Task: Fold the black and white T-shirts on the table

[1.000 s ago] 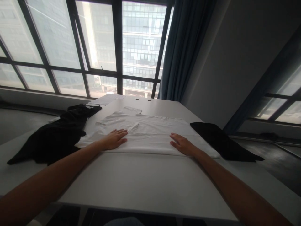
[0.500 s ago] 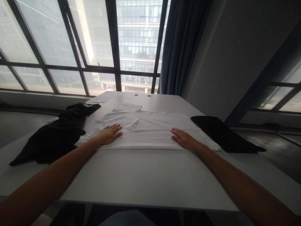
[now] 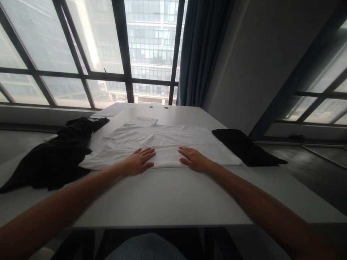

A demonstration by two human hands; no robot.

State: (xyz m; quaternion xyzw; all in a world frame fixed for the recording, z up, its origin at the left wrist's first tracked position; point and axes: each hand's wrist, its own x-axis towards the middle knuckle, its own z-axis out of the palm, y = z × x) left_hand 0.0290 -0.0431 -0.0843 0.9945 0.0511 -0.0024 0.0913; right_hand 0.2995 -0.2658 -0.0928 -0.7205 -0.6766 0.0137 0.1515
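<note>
A white T-shirt (image 3: 187, 136) lies spread sideways on the white table (image 3: 168, 198), its near edge fairly straight and some wrinkles toward the left. One short sleeve points away at the far left part. My left hand (image 3: 139, 161) rests flat on the shirt's near edge, fingers stretched out and pointing right. Facing it, my right hand (image 3: 194, 159) lies on the same edge with its fingers extended toward the left. A short gap of shirt fabric separates the two hands. Neither hand grips anything.
On the left lies a rumpled black garment (image 3: 62, 153), overhanging nothing that I can make out. A folded black garment (image 3: 246, 148) sits to the right of the shirt. Farther back on the left is another white cloth (image 3: 112, 109). Windows and a blue curtain (image 3: 200, 54) stand behind the table.
Both hands have slid inward along the shirt's near edge, closer together. The view has turned slightly right, shifting everything a little to the left. The garments look otherwise unchanged.
</note>
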